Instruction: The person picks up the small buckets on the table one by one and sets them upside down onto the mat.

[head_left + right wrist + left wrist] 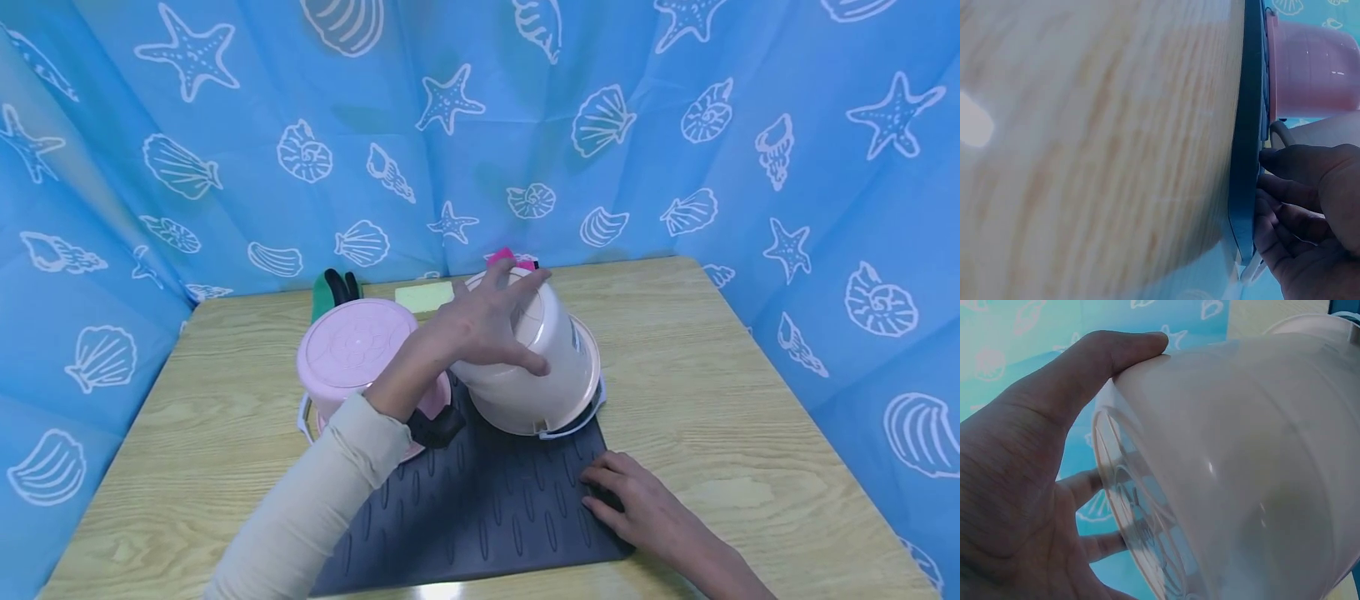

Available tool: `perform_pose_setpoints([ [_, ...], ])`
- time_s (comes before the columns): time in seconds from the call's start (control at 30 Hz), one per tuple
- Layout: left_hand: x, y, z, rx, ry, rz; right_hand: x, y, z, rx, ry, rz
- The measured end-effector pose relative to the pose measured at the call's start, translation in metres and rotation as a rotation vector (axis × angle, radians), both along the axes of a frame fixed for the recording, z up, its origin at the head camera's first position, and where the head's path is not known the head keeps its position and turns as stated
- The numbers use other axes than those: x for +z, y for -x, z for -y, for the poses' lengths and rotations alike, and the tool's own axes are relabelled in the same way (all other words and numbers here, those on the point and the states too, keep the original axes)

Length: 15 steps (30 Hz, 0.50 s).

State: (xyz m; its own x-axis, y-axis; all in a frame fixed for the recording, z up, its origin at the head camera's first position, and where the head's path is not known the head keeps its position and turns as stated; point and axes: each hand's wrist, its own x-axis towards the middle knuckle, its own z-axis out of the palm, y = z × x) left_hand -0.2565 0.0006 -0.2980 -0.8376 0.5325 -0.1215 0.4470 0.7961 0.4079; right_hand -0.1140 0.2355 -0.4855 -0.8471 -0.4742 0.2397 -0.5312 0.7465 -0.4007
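My left hand (487,321) grips the base end of an upturned cream bucket (558,375). Its thumb lies on the bucket's side and the fingers spread across the base, as the left wrist view shows. The bucket leans, its rim low over a dark ribbed mat (480,533) and its pale handle (581,427) hanging at the rim. My right hand (637,504) touches the mat near its right edge, fingers loosely bent and holding nothing. Left of the cream bucket stands an upturned pink bucket (356,342), partly behind my left forearm.
Along the back of the wooden table (727,367) lie a green and black item (337,289), a pale yellow block like a sponge (426,297), and a bright pink item (504,256) mostly hidden by my left hand. A blue shell-patterned curtain (450,150) hangs behind and beside the table.
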Motion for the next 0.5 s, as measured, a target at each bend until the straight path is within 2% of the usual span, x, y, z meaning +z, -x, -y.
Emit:
perform_pose_setpoints([
  [0.3, -0.0025, 0.0020, -0.0027, -0.009, 0.023, -0.001, 0.0007, -0.0006, 0.0007, -0.016, -0.015, 0.014],
  [0.5, -0.0034, 0.0044, -0.0067, -0.013, 0.036, 0.013, 0.0009, 0.0004, 0.0000, 0.004, -0.006, 0.001],
])
